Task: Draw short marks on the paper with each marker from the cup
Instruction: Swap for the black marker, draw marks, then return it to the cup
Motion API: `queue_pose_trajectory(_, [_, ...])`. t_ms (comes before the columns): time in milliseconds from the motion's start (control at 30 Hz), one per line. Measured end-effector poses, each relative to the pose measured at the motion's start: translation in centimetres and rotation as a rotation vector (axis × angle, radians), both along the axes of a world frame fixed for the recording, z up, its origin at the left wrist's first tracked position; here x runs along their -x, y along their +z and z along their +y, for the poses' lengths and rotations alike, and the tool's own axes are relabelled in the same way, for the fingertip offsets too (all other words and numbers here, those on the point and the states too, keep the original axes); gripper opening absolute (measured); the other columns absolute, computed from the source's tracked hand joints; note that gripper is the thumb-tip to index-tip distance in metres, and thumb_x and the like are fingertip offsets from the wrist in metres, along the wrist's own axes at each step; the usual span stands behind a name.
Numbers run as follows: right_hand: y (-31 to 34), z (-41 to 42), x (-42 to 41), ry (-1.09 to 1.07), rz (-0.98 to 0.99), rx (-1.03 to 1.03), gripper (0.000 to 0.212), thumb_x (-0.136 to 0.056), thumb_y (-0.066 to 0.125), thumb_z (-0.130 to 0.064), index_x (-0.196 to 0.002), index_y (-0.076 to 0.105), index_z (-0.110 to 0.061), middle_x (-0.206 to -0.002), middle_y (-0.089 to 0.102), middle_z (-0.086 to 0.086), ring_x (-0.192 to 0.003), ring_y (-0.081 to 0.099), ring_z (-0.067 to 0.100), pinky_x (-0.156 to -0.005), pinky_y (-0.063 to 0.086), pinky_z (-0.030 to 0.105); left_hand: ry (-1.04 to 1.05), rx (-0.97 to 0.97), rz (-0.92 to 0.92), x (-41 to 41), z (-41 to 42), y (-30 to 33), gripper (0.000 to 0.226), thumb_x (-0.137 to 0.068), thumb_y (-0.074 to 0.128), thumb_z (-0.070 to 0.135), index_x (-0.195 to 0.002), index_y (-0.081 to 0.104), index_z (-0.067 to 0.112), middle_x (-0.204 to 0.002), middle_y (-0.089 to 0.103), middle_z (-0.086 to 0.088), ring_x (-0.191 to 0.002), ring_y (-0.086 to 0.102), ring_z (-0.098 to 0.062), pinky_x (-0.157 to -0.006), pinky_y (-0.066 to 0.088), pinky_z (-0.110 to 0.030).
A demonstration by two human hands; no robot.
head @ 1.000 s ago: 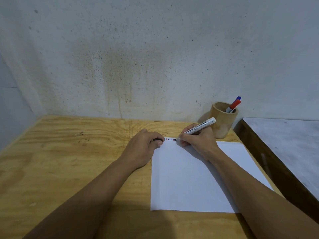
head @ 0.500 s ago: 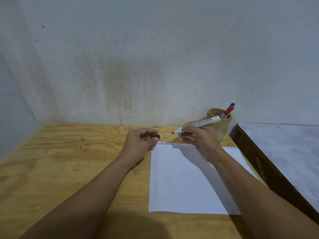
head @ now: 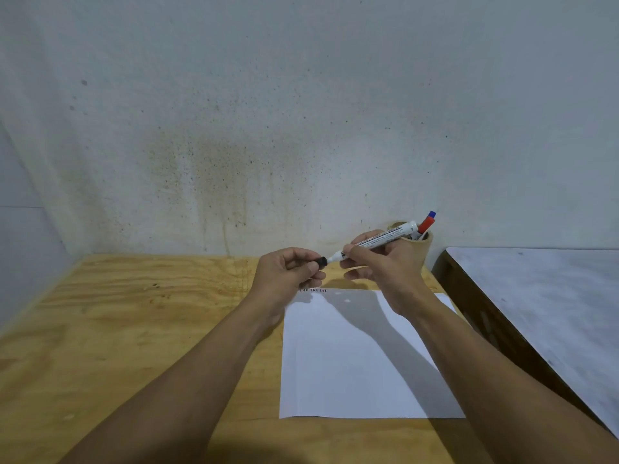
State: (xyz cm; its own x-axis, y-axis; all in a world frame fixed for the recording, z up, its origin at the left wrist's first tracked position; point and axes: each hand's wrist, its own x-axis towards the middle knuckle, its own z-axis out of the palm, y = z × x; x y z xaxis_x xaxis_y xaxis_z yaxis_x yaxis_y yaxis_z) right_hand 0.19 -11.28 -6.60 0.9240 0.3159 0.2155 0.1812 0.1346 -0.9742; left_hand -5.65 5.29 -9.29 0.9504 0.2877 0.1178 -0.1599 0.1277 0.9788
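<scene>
My right hand (head: 385, 262) grips a white marker (head: 378, 242) held nearly level above the table, its tip pointing left. My left hand (head: 288, 272) pinches the black cap (head: 321, 261), which sits at the marker's tip. Below lies a white paper (head: 351, 363) with a row of short dark marks (head: 313, 290) along its top edge. Behind my right hand stands a wooden cup (head: 422, 246) holding a red-capped marker (head: 426, 225) and a blue-capped marker (head: 432, 214).
The plywood table (head: 134, 329) runs to a stained wall at the back. A dark-framed table with a grey top (head: 552, 296) stands close on the right, beside the paper's edge.
My right hand lifted the marker off the paper and turned its tip leftward. My left hand rose from the paper's corner and brought the black cap onto the tip.
</scene>
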Motion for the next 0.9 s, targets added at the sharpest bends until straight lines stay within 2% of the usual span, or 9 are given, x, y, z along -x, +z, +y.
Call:
queue_pose_trajectory(133, [0.3, -0.4, 0.1, -0.008, -0.080, 0.095, 0.012, -0.079, 0.078, -0.009, -0.084, 0.069, -0.003, -0.077, 0.075, 0.013, -0.070, 0.074, 0.024, -0.061, 0.057, 0.035, 0.010, -0.023, 0.023, -0.2, -0.4, 0.7, 0.013, -0.081, 0.064, -0.007, -0.085, 0.071, 0.004, -0.083, 0.072, -0.020, -0.064, 0.069, -0.019, -0.064, 0.059, -0.024])
queue_pose_trajectory(267, [1.0, -0.9, 0.2, -0.015, -0.129, 0.183, 0.009, -0.078, 0.079, -0.013, -0.078, 0.072, -0.008, -0.064, 0.073, 0.000, -0.060, 0.069, 0.013, -0.056, 0.050, 0.030, 0.036, -0.032, 0.038, -0.2, -1.0, 1.3, 0.012, -0.078, 0.068, -0.006, -0.082, 0.072, 0.004, -0.077, 0.072, -0.017, -0.059, 0.067, -0.018, -0.059, 0.056, -0.021])
queue_pose_trajectory(367, [1.2, -1.4, 0.3, -0.002, -0.100, 0.117, 0.008, -0.079, 0.078, -0.010, -0.077, 0.072, -0.004, -0.066, 0.071, 0.006, -0.059, 0.061, 0.017, -0.054, 0.045, 0.030, 0.066, -0.023, 0.021, -0.5, -1.7, 1.7, 0.012, -0.077, 0.068, -0.008, -0.079, 0.072, 0.003, -0.070, 0.072, -0.013, -0.054, 0.065, -0.016, -0.056, 0.056, -0.021])
queue_pose_trajectory(500, [1.0, -2.0, 0.3, -0.012, -0.045, 0.106, 0.009, -0.082, 0.076, -0.012, -0.082, 0.073, -0.003, -0.073, 0.071, 0.011, -0.063, 0.060, 0.017, -0.058, 0.045, 0.032, 0.069, -0.026, 0.008, -0.9, -2.8, 1.9, 0.009, -0.078, 0.067, -0.008, -0.080, 0.070, -0.001, -0.069, 0.070, -0.014, -0.050, 0.064, -0.014, -0.054, 0.055, -0.020])
queue_pose_trajectory(600, [0.7, -2.4, 0.0, -0.039, 0.003, 0.197, 0.020, -0.088, 0.070, -0.023, -0.092, 0.071, -0.004, -0.082, 0.072, 0.007, -0.076, 0.065, 0.017, -0.067, 0.050, 0.034, 0.053, -0.042, 0.011, -1.0, -3.8, 1.8, 0.007, -0.078, 0.070, -0.002, -0.085, 0.071, -0.002, -0.076, 0.071, -0.017, -0.056, 0.065, -0.016, -0.059, 0.058, -0.024])
queue_pose_trajectory(700, [0.8, -3.2, -0.5, -0.033, 0.107, 0.180, 0.032, -0.098, 0.056, -0.027, -0.108, 0.060, 0.003, -0.097, 0.071, 0.012, -0.089, 0.070, 0.019, -0.078, 0.055, 0.039, 0.036, -0.205, 0.039, -1.5, -4.7, 1.7, 0.012, -0.077, 0.075, 0.015, -0.088, 0.075, 0.010, -0.079, 0.073, -0.005, -0.067, 0.066, -0.013, -0.069, 0.055, -0.029])
queue_pose_trajectory(800, [2.1, -5.1, -1.5, -0.100, 0.116, 0.207, 0.028, -0.102, 0.047, -0.026, -0.111, 0.052, 0.000, -0.097, 0.067, 0.016, -0.083, 0.072, 0.028, -0.082, 0.059, 0.049, 0.080, -0.420, 0.047, -2.5, -5.5, 1.5, 0.024, -0.076, 0.076, 0.027, -0.095, 0.073, 0.014, -0.088, 0.072, 0.001, -0.072, 0.063, -0.014, -0.075, 0.054, -0.033])
queue_pose_trajectory(867, [3.8, -6.7, -2.5, -0.223, 0.026, 0.387, 0.029, -0.102, 0.045, -0.030, -0.104, 0.059, -0.005, -0.090, 0.065, 0.013, -0.075, 0.069, 0.029, -0.072, 0.061, 0.050, 0.078, -0.608, 0.024, -3.2, -5.9, 1.5, 0.027, -0.078, 0.073, 0.027, -0.102, 0.071, 0.014, -0.100, 0.071, 0.001, -0.081, 0.064, -0.015, -0.077, 0.053, -0.031])
queue_pose_trajectory(900, [4.8, -7.5, -3.0, -0.263, -0.021, 0.483, 0.031, -0.102, 0.045, -0.031, -0.098, 0.062, -0.006, -0.083, 0.064, 0.010, -0.068, 0.066, 0.026, -0.063, 0.061, 0.045, 0.067, -0.724, 0.007, -3.6, -6.2, 1.6, 0.030, -0.079, 0.071, 0.027, -0.107, 0.068, 0.015, -0.107, 0.069, 0.001, -0.089, 0.063, -0.015, -0.080, 0.050, -0.029])
